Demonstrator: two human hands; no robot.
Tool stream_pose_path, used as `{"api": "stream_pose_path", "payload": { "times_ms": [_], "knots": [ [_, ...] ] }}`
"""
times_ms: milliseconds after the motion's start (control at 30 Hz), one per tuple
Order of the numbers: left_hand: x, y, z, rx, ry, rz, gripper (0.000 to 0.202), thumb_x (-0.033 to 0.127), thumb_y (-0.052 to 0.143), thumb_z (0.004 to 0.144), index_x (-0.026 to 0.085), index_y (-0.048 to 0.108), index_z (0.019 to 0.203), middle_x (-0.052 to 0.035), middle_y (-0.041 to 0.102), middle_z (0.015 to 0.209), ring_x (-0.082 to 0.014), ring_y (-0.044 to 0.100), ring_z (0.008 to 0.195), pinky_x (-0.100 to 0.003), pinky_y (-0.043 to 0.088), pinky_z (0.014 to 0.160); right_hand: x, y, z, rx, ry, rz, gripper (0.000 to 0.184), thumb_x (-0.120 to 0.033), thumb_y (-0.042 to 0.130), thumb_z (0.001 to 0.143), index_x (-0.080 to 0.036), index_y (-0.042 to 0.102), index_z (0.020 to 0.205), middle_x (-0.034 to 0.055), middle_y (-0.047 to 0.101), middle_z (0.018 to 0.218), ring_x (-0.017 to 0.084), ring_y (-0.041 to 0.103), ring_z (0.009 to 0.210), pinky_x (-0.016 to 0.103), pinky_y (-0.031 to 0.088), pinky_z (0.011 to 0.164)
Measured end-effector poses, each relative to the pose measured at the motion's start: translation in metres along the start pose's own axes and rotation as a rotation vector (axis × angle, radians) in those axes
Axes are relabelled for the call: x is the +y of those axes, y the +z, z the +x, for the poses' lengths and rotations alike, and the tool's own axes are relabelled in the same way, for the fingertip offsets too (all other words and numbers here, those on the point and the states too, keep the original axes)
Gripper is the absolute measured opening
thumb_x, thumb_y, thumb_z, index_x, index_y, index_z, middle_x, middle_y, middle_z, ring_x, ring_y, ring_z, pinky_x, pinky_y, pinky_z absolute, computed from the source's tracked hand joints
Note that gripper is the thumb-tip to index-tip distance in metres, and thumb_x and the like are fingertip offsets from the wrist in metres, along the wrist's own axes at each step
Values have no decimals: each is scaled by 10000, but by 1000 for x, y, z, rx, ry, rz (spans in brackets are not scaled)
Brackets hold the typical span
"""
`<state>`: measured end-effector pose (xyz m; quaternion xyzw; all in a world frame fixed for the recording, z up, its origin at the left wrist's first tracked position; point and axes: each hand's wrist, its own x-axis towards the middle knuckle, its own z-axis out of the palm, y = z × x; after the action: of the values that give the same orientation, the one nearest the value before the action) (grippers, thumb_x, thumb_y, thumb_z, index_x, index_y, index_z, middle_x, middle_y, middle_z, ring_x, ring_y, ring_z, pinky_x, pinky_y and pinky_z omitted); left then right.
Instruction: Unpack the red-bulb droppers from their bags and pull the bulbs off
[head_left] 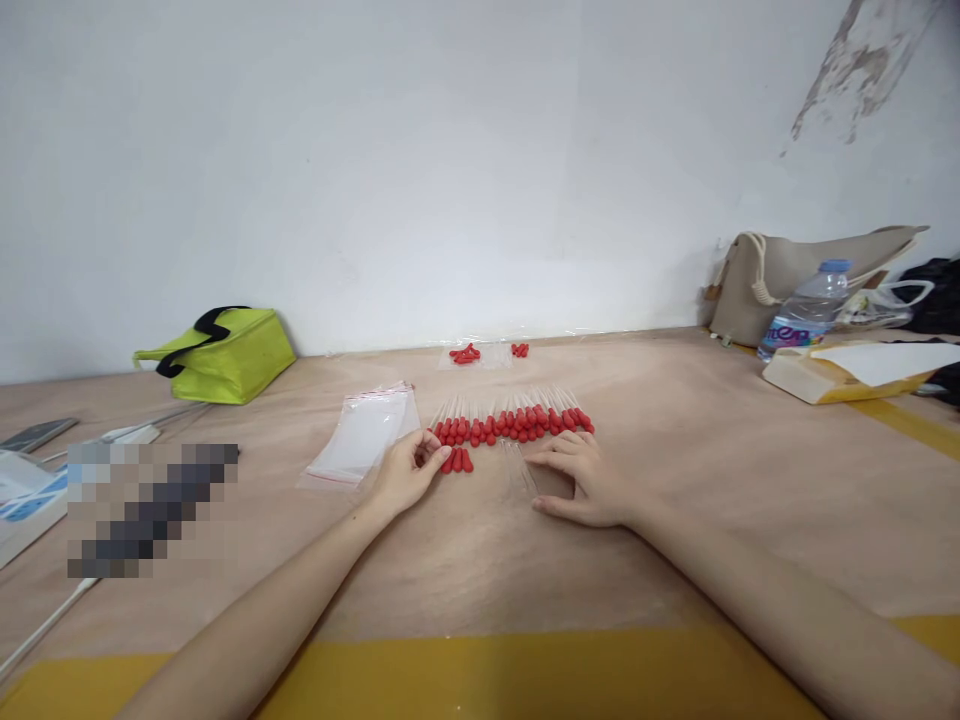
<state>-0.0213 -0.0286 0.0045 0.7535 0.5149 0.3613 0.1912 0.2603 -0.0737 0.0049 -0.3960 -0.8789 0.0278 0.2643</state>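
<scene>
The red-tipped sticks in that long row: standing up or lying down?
Lying down: their red ends point toward the person, and their thin stems stretch along the table toward the wall.

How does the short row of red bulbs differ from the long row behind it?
The short row has a few bulbs; the long row has many. The short row lies farther from the wall than the long row. The long row shows pale stems pointing toward the wall; the short row's stems are hard to make out. Both have red bulbs.
</scene>
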Motion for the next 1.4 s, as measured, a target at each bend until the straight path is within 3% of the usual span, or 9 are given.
{"api": "stream_pose_path", "payload": {
  "times_ms": [233,500,667,800,933,1067,1133,1200,1400],
  "knots": [
    [8,6,29,83,247,295,227,410,542,761,183,559,770,-22,547,770,-178,502,774,-290,390,700,4,-3,-3,-47,-13,157,517,-401,618,718,-235,475,1187,9,607,784,177,512,816,352,327,802],
    [5,24,37,183,174,267,212,387,551,763,178,558,725,-34,543,755,-179,513,744,-301,397,691,-4,3,1,-77,-67,224,559,-381,644,701,-233,459,1208,26,599,918,182,491,894,359,335,843],
    [7,21,34,272,115,218,208,362,488,801,175,559,745,-32,569,731,-176,527,746,-296,402,687,-4,4,3,-73,-62,202,576,-412,661,674,-231,482,1190,50,588,1000,209,473,956,375,338,850],
    [11,14,29,337,67,57,187,333,468,815,167,555,821,-30,605,773,-160,552,730,-280,423,661,-2,8,2,-22,-52,213,532,-385,647,698,-231,483,1181,47,594,956,201,495,934,377,353,853],
    [16,13,12,194,114,-188,169,315,480,819,164,542,860,-43,621,846,-145,578,733,-275,459,665,1,14,2,173,35,176,426,-349,585,757,-218,491,1151,67,571,1001,201,506,961,389,379,874],
    [20,19,-9,16,192,-286,132,285,515,805,161,558,811,-75,617,910,-170,583,849,-321,471,764,6,21,4,412,122,61,630,-394,612,722,-210,381,1278,125,425,1233,258,412,1141,426,380,928],
    [21,23,-15,-31,216,-278,119,277,526,801,165,565,813,-85,606,957,-182,570,914,-337,465,799,8,23,4,417,97,-16,729,-449,635,692,-222,341,1319,132,376,1292,281,378,1178,452,366,944],
    [21,26,-17,-66,236,-273,116,275,524,806,167,563,820,-87,597,983,-180,564,934,-333,467,798,7,22,5,365,23,-81,693,-466,623,705,-245,368,1310,121,386,1305,278,380,1181,462,354,947],
    [27,31,-16,-119,315,-258,96,245,502,825,168,558,813,-85,592,981,-166,563,926,-327,463,808,-2,19,9,250,-121,-130,195,-360,534,816,-258,637,948,58,581,1102,219,458,1090,430,321,931]
  ]
}}
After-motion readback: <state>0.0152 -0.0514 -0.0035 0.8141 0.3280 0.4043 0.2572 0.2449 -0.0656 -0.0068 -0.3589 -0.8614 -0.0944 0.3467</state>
